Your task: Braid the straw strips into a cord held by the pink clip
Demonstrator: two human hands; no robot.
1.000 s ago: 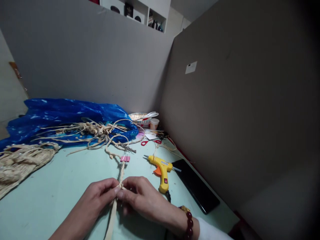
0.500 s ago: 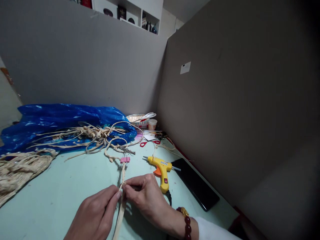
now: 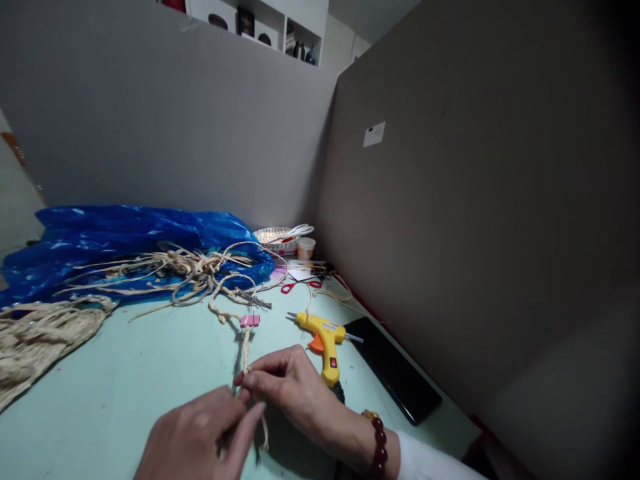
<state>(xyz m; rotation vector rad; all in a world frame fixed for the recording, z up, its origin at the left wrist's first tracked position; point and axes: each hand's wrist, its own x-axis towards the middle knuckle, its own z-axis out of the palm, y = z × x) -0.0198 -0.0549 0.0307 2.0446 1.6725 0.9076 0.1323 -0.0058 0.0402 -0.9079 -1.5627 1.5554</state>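
Now left hand (image 3: 194,430) slightly lower

A pale braided fibre cord (image 3: 246,350) is extending before the pink rectangular clip (image 3: 250,321) (both left of the yellow pistol-shaped plastic glue gun (image 3: 328,343)); a flat black rectangular slab (image 3: 397,370) is lying farther right.

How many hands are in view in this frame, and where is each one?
2. The left hand is low in the picture, left of centre; the right hand is to its right, pinching the braided strip below the pink clip. No other hand shows.
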